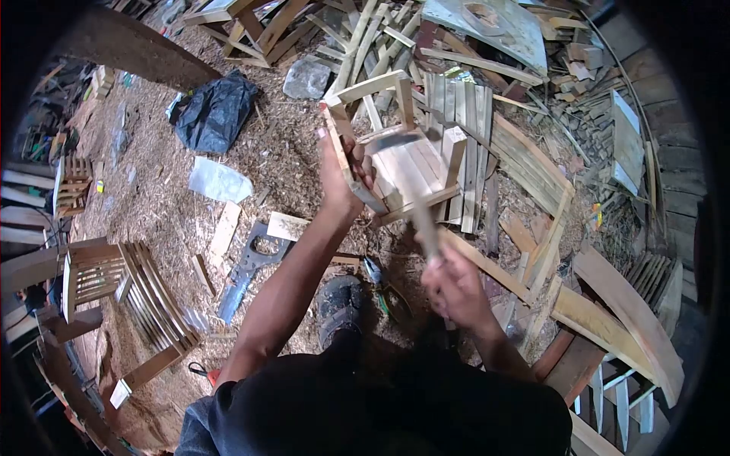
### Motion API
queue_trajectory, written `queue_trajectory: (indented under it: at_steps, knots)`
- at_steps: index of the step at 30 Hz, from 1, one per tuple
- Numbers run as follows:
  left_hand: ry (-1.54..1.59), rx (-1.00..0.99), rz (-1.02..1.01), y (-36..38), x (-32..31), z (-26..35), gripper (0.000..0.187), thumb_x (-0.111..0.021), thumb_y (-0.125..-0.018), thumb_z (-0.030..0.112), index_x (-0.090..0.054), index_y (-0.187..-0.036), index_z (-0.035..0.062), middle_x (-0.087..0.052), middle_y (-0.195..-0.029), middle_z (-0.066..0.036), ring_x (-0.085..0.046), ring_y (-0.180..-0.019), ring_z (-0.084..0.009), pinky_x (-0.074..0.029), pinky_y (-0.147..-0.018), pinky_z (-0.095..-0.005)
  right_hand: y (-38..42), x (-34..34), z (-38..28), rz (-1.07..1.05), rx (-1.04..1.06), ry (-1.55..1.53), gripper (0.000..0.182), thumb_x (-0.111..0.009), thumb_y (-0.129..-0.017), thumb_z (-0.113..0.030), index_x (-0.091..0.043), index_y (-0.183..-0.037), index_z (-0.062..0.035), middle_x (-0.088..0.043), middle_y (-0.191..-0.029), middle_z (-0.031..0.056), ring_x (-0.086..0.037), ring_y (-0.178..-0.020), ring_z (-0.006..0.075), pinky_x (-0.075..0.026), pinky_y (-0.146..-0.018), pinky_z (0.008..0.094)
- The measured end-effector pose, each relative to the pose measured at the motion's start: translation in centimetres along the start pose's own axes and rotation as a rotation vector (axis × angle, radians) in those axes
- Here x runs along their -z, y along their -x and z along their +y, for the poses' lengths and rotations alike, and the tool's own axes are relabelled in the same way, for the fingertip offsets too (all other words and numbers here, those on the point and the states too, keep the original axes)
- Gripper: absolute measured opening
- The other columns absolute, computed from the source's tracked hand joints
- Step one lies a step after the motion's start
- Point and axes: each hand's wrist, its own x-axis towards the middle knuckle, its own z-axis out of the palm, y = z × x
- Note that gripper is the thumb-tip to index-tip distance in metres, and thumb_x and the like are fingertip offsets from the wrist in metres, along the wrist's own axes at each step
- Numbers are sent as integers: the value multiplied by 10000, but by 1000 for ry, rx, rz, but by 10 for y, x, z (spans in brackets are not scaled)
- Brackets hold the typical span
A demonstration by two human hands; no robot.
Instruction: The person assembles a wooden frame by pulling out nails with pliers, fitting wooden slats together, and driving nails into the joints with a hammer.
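Note:
My left hand [346, 171] is wrapped round the left side bar of a small wooden frame [445, 196], which has upright legs and a slatted panel in its middle. In my right hand [456, 289] is the pale handle of a hammer [420, 209]. The hammer is blurred, and its dark head lies over the frame, near my left hand's fingers. Whether the head touches the wood I cannot tell.
A handsaw [247, 266] and pliers [374, 272] lie on the shavings-covered floor near my shoe [339, 304]. A black plastic bag [215, 112] is at upper left. Slatted wooden pieces [152, 292] stand at left; planks [608, 304] lie at right.

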Motion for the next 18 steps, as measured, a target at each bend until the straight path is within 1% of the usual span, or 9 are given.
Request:
queue_trajectory:
  at_steps: [2,4,6,8,10,12,14,15,18]
  knots:
    - [-181,88,384,5,-15,5,498,-356,-949,603,-402,-742,153,-320,-503,30,-323,-355,-122,-305,-336,-254,1,-3,0,-113,-66,-84,453,-446,-1006,-218,-338,-1408,-40,-437,-659,-34,-369,-452,16,-329,-386,177]
    - [-155,58,279,3,-3,-3,502,-342,-955,598,-410,-746,147,-324,-503,21,-311,-348,-134,-289,-330,-261,1,-1,0,35,-19,-90,457,-450,-1005,-216,-338,-1410,-37,-435,-670,-38,-370,-475,13,-331,-412,172]
    - [-30,6,2,2,6,-5,492,-341,-961,585,-419,-752,147,-333,-500,22,-318,-346,-131,-291,-327,-258,1,1,13,83,22,-156,456,-441,-1007,-205,-332,-1419,-42,-427,-684,-43,-368,-486,15,-331,-422,175]
    - [-28,-3,31,0,6,-6,484,-333,-969,570,-418,-754,145,-329,-495,17,-316,-336,-136,-291,-327,-260,-1,-1,16,-53,77,55,441,-419,-1012,-198,-327,-1413,-40,-417,-669,-43,-367,-468,16,-327,-408,170]
    - [-9,16,55,0,9,-7,476,-332,-973,561,-417,-754,147,-327,-494,17,-325,-342,-138,-296,-330,-258,1,-6,7,-8,56,25,436,-416,-1012,-195,-330,-1406,-29,-405,-649,-45,-362,-464,16,-329,-408,170]
    - [-12,15,23,0,3,-6,481,-334,-969,568,-428,-754,148,-331,-492,16,-336,-349,-136,-299,-330,-258,0,-1,4,124,77,-180,461,-427,-1009,-191,-320,-1423,-19,-401,-648,-54,-352,-496,12,-331,-442,174]
    - [-162,19,320,3,-12,-5,485,-366,-948,596,-445,-772,150,-369,-508,23,-356,-360,-140,-305,-336,-255,0,-1,-1,77,50,-115,458,-423,-1010,-188,-319,-1424,-21,-404,-652,-55,-344,-492,10,-328,-434,176]
    - [-162,18,320,2,-7,-5,485,-366,-948,596,-445,-772,150,-369,-508,23,-356,-360,-140,-305,-336,-255,1,-4,0,18,38,-66,441,-418,-1012,-191,-331,-1410,-20,-402,-650,-54,-348,-485,10,-328,-426,175]
    - [-18,4,-43,-2,8,-6,471,-410,-928,605,-452,-798,154,-420,-545,30,-394,-378,-142,-324,-349,-248,3,-3,3,19,36,-43,429,-420,-1013,-197,-347,-1395,-16,-396,-658,-54,-360,-493,12,-331,-430,174]
